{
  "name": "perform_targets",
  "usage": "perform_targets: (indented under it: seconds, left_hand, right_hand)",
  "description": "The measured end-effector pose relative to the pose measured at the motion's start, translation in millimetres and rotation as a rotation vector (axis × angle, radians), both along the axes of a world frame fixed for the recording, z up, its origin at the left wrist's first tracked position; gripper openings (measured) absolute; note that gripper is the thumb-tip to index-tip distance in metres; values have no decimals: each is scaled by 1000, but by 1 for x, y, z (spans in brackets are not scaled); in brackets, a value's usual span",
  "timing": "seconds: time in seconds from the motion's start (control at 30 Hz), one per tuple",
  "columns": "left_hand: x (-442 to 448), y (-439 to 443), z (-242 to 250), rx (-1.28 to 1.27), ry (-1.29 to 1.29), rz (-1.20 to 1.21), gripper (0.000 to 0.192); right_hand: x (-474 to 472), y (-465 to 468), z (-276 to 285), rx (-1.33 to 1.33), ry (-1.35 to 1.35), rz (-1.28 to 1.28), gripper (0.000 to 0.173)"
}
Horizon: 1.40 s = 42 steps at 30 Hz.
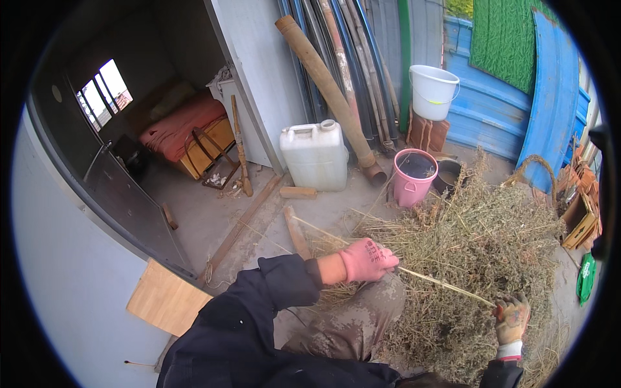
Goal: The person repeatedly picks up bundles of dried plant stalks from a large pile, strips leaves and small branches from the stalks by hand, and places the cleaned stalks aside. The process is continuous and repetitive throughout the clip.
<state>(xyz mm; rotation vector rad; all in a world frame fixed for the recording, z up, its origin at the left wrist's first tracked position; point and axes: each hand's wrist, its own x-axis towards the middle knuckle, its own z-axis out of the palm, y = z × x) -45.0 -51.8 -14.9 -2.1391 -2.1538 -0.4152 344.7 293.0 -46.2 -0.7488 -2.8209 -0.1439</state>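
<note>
In a pink work glove, my left hand (371,260) grips a thin dry plant stalk (444,284) near its middle. The stalk slants down to the right, where my right hand (513,317), in a dirty tan glove with a white cuff, closes around it. Its other end appears to stick out to the upper left past my left wrist. A large heap of dried, leafy plants (465,228) lies on the concrete floor under and around both hands. My bent knee in camouflage trousers (359,315) rests against the heap's left side.
Beyond the heap stand a pink bucket (415,179), a dark pot (447,174) and a white bucket (433,92) on bricks. A white plastic jerrycan (314,157) and a leaning brown pipe (330,92) are by the doorway. Wood strips (247,220) lie left; a blue metal sheet (553,97) leans right.
</note>
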Motion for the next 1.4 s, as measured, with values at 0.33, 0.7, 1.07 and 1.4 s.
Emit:
perform_targets:
  seconds: [0.33,0.7,1.07,1.4]
  left_hand:
    - [-46,-17,7,157,11,274,23]
    - [96,100,16,233,105,-216,31]
    - [41,90,4,73,305,12,26]
    - [54,105,-6,322,95,182,34]
  right_hand:
    - [127,50,11,-97,-19,-937,52]
    - [-89,-159,30,-2118,1361,132,60]
    - [-60,-127,47,-1783,1691,116,54]
    - [17,-99,69,-1562,1800,118,55]
